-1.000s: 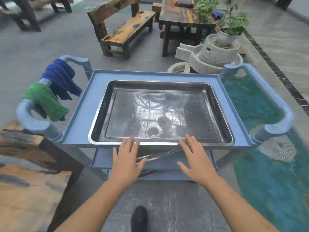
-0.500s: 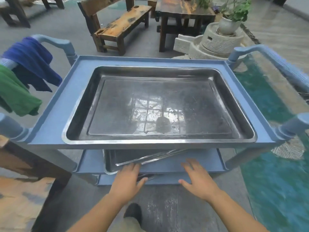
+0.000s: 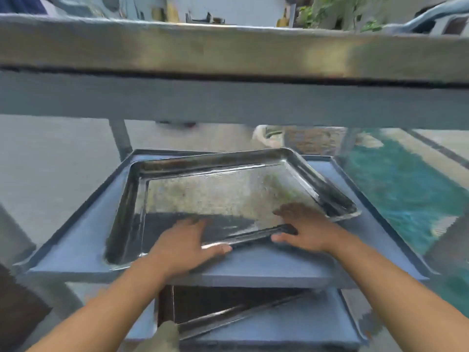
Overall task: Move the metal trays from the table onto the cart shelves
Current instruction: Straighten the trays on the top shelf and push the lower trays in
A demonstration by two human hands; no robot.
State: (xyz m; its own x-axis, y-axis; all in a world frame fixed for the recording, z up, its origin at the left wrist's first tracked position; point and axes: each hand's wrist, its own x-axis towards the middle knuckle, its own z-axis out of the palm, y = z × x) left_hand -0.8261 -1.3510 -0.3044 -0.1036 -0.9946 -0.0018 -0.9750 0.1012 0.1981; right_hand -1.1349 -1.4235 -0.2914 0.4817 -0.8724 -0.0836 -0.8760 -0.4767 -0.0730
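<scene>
Down from the top level since a second ago: crouches lower now and looks in under the top shelf of the cart, with only the near rim of the top tray running across the upper part of the view. Reaches both hands off that upper rim and onto the middle tray. Holds its near rim with the left hand, fingers laid over into the pan and thumb along the outside. Does likewise with the right hand, thumb below the rim and the rest above. Finds this tray lying skewed on the middle shelf, not square with the shelf's edges, so is probably squaring it up rather than fetching another. Holds nothing inside but glare and smears. Shows a third, the bottom tray, also askew on the bottom shelf, its inside too dark to read. Suggests three trays already aboard. No worktop in view, so cannot tell whether more wait.
</scene>
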